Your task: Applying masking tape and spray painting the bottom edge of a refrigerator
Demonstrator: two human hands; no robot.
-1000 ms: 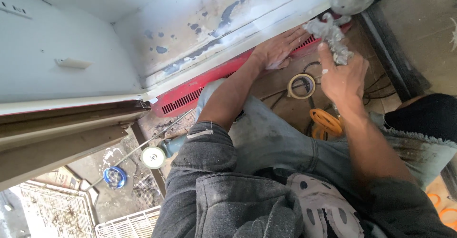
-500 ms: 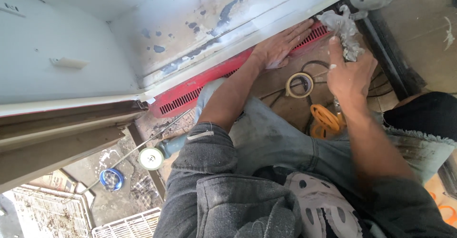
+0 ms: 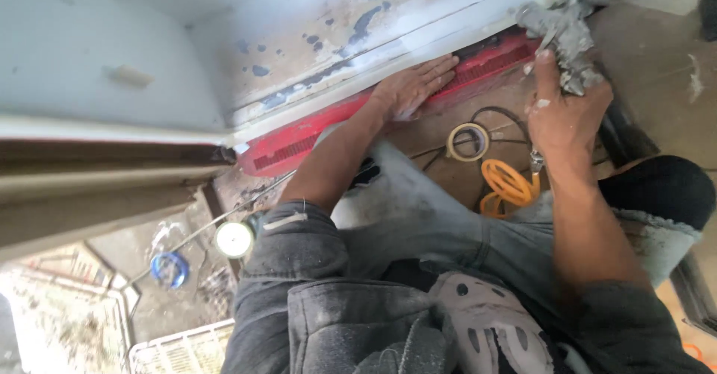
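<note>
Left hand: the left hand (image 3: 412,88) lies flat, palm down and fingers spread wide, pressed on the red vented strip (image 3: 314,138) just below the white panel edge. It grips nothing; it acts as a brace.
Right hand: the right hand (image 3: 566,112) is closed around a crumpled grey rag (image 3: 562,34), with the thumb stretched up along the cloth. The rag bunches out above the fingers.
Rag position: the rag sits at the right end of the red vented strip, touching or just beside the lower edge of the white panel (image 3: 358,26). Exact contact cannot be told, as the cloth is blurred.
Panel condition: the white panel carries scattered dark flecks and patches where the coat is chipped; a paler smeared band runs along its lower rim.
Step in hand: judged as wiping or rubbing the lower rim of the panel with the rag, one hand steadying, the other working.
Next move requirement: judged to call for steady pressure along the rim, the rag kept bunched so that it does not snag in the slots of the vented strip, and the bracing hand kept out of the wiping path.
Nearby items: a roll of tape (image 3: 468,141) lies on the floor between the forearms; an orange coiled cord (image 3: 508,186) lies just beside it, near the right wrist.
Further items: a blue ring-shaped object (image 3: 168,268) lies well apart at lower left, near a round white disc (image 3: 234,239).
</note>
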